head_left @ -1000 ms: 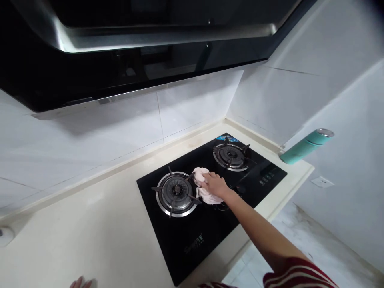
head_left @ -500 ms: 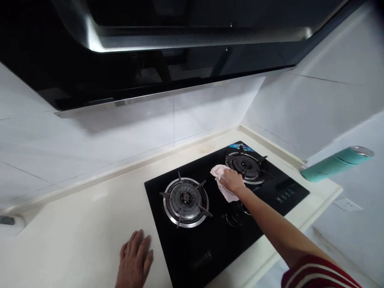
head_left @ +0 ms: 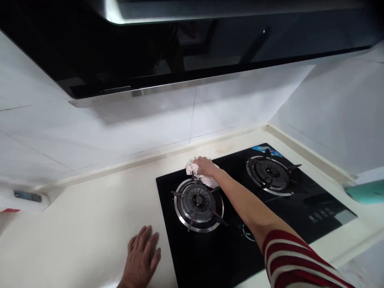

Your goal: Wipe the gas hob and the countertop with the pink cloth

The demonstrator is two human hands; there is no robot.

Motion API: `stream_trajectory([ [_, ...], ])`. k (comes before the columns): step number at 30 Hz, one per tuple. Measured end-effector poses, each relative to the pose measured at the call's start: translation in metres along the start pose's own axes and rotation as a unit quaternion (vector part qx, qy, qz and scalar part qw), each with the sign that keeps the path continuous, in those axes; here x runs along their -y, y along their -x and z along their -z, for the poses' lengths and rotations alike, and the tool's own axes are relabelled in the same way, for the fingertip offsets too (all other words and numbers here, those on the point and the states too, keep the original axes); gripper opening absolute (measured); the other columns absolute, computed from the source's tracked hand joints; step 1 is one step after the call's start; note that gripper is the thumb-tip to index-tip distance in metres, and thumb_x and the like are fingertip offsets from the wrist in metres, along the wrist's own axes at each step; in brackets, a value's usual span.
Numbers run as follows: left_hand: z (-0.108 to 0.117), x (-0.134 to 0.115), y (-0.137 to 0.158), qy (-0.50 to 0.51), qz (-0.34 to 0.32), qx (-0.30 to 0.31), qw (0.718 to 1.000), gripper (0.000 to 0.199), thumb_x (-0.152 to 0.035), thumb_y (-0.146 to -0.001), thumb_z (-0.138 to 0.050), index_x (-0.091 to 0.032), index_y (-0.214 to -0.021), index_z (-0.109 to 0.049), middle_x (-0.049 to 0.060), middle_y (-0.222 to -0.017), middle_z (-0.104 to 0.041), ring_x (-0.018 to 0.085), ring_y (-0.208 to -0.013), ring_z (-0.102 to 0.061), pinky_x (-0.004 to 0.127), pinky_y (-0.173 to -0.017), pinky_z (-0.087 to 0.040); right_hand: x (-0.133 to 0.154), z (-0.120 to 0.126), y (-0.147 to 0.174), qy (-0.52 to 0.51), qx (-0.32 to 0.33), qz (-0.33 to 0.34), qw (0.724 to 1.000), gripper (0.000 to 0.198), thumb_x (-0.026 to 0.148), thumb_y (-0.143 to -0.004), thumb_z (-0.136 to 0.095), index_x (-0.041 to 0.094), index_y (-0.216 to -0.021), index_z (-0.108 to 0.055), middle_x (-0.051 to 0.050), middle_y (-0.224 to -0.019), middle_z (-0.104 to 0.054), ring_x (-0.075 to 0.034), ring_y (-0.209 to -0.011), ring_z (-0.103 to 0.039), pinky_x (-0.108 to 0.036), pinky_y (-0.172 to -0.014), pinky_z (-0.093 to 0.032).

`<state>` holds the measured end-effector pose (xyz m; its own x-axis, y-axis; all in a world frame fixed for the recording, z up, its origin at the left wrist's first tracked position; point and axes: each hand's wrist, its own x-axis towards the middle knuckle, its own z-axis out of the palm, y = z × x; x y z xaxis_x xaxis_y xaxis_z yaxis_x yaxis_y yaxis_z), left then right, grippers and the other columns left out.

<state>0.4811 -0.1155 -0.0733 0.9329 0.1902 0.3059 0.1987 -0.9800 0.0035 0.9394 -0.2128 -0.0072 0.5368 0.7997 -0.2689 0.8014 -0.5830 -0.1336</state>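
My right hand (head_left: 205, 166) presses a pale pink cloth (head_left: 209, 181) onto the back edge of the black glass gas hob (head_left: 207, 260), just behind the left burner (head_left: 198, 200). The fingers are closed over the cloth and partly bunch it up. My right arm stretches across the hob between the two burners. The right burner (head_left: 271, 172), with its dark pan supports, lies to the right of the arm. My left hand (head_left: 142, 254) rests on the cream countertop (head_left: 99, 216) left of the hob, fingers spread, holding nothing.
A black range hood (head_left: 180, 52) hangs low over the hob. At the right edge lies a green cylinder (head_left: 367, 193). A white container (head_left: 27, 200) is on the counter at far left. White tiled walls (head_left: 144, 128) close off the back and right.
My right hand has carried the cloth left and back, from between the burners to behind the left burner. My left hand stays on the counter. The view has shifted left.
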Motion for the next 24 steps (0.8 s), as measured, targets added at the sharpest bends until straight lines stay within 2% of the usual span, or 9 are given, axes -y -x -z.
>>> stream_trajectory([
  [7, 0.004, -0.006, 0.001, 0.013, 0.014, 0.013, 1.0, 0.039, -0.035, -0.093, -0.056, -0.027, -0.131, -0.058, 0.01, -0.143, -0.055, 0.028, -0.138, -0.044, 0.045, -0.105, -0.036, 0.012, 0.011, -0.026, 0.024, 0.049, 0.045, 0.997, 0.046, 0.026, -0.077, -0.068, 0.029, -0.123, -0.064, -0.008, -0.127, -0.057, -0.03, -0.118, -0.05, -0.038, -0.092, -0.042],
  [13, 0.006, -0.006, 0.002, 0.013, 0.018, 0.022, 1.0, 0.039, -0.033, -0.093, -0.055, -0.025, -0.131, -0.058, 0.011, -0.145, -0.053, 0.029, -0.139, -0.041, 0.046, -0.106, -0.034, 0.044, 0.01, -0.044, 0.021, 0.073, 0.118, 0.99, 0.049, 0.029, -0.073, -0.072, 0.034, -0.121, -0.066, -0.004, -0.128, -0.058, -0.028, -0.121, -0.05, -0.037, -0.095, -0.041],
  [18, 0.008, -0.008, 0.002, 0.029, 0.025, 0.025, 0.999, 0.038, -0.033, -0.093, -0.055, -0.025, -0.129, -0.06, 0.012, -0.144, -0.054, 0.029, -0.136, -0.045, 0.045, -0.105, -0.035, 0.057, 0.013, -0.056, 0.029, 0.091, 0.142, 0.985, 0.052, 0.032, -0.069, -0.077, 0.033, -0.121, -0.067, -0.005, -0.126, -0.059, -0.028, -0.117, -0.052, -0.036, -0.093, -0.043],
  [21, 0.009, -0.009, 0.002, 0.03, 0.027, 0.026, 0.999, 0.038, -0.032, -0.093, -0.054, -0.025, -0.129, -0.06, 0.012, -0.144, -0.054, 0.029, -0.136, -0.045, 0.045, -0.105, -0.036, 0.067, 0.015, -0.06, 0.05, 0.101, 0.157, 0.981, 0.052, 0.029, -0.066, -0.08, 0.033, -0.117, -0.069, -0.006, -0.124, -0.058, -0.03, -0.115, -0.054, -0.039, -0.092, -0.044],
  [24, 0.007, -0.009, 0.002, 0.031, 0.031, 0.029, 0.999, 0.038, -0.031, -0.093, -0.054, -0.026, -0.13, -0.059, 0.011, -0.145, -0.053, 0.03, -0.137, -0.043, 0.045, -0.105, -0.035, 0.084, 0.016, -0.063, 0.07, 0.102, 0.19, 0.974, 0.05, 0.022, -0.064, -0.081, 0.032, -0.112, -0.07, -0.007, -0.126, -0.056, -0.031, -0.12, -0.051, -0.043, -0.098, -0.041],
])
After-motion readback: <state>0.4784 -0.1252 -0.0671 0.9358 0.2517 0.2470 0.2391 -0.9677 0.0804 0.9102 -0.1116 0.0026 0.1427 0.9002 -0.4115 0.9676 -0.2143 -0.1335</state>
